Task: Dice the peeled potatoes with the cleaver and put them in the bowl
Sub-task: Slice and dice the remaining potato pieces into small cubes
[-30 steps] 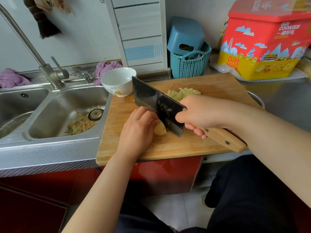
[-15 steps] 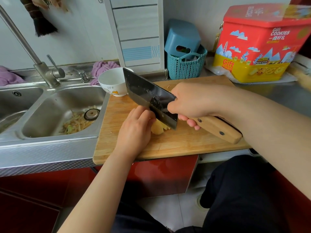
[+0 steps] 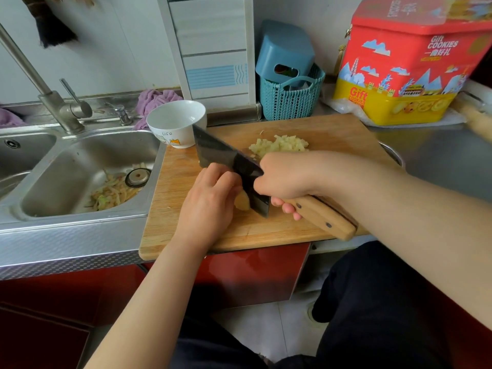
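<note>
Lowered since before, the dark cleaver (image 3: 234, 166) in the right hand (image 3: 287, 177) cuts the pale potato (image 3: 242, 202); left hand (image 3: 210, 198) grips it.

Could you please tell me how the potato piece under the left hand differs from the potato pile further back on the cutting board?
The potato piece is one solid chunk; the potato pile is many small dice. The piece is held by the left hand against the cleaver; the pile lies untouched. The piece sits near the front of the cutting board; the pile lies behind the right hand. Both are pale yellow and out of the bowl.
</note>
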Available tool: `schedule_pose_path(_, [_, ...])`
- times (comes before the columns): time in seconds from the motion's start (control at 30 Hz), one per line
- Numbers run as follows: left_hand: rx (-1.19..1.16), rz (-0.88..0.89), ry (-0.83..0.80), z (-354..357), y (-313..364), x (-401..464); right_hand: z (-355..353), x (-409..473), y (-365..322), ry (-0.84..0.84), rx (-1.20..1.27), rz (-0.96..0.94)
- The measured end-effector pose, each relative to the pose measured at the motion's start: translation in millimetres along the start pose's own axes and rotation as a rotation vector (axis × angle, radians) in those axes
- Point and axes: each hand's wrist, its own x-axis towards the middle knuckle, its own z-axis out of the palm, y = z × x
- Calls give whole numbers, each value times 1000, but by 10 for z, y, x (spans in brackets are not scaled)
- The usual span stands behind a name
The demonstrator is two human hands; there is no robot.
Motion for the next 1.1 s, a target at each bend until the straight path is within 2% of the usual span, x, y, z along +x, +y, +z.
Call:
schedule_pose_path(0.13, [-11, 1, -12, -4, 8, 6, 80, 80, 81, -15, 25, -17])
schedule_pose_path(0.37, [-13, -30, -31, -24, 23, -2, 59, 94, 251, -184, 345, -94])
schedule_pose_path(0.53, [-12, -21, -18, -6, 5, -7, -40, 146, 289, -267, 366, -50])
schedule_pose_path(0.77, [-1, -20, -11, -7, 25, -4, -49, 154, 259, -198, 327, 2])
schedule_pose_path(0.87, [5, -19, -5, -11, 29, -5, -80, 136, 284, -136, 369, -37])
schedule_pose_path(1.1, [-4, -2, 15, -57, 31, -7, -165, -101, 222, -71, 300, -106])
